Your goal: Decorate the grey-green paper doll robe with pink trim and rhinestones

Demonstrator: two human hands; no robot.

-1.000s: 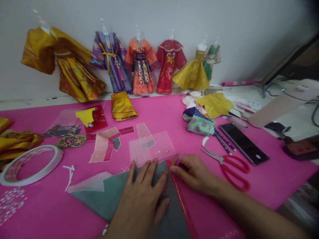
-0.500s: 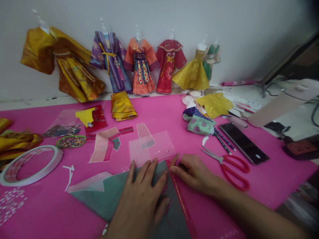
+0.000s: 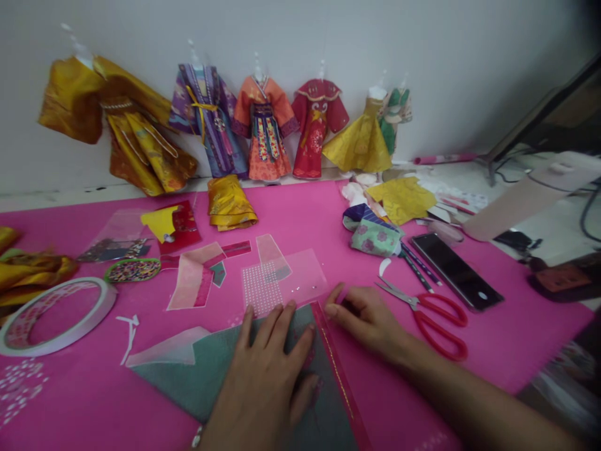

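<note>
Here, 2 hands [image 3: 270, 357] work over green fabric [image 3: 211, 357].

six upright doll-sized fabric outfits [image 3: 268, 141], one round white tape roll [image 3: 104, 305], two slim dark pencils [image 3: 417, 269], one red-handled metal scissors [image 3: 414, 302], one flat black phone [image 3: 453, 268]

A plain pale wall [image 3: 291, 25] stands behind the far edge of a white table [image 3: 568, 225], which is covered mostly by a bright pink mat [image 3: 300, 213]. The light is dim and soft, with a dark-framed stand [image 3: 539, 116] at far right.
</note>
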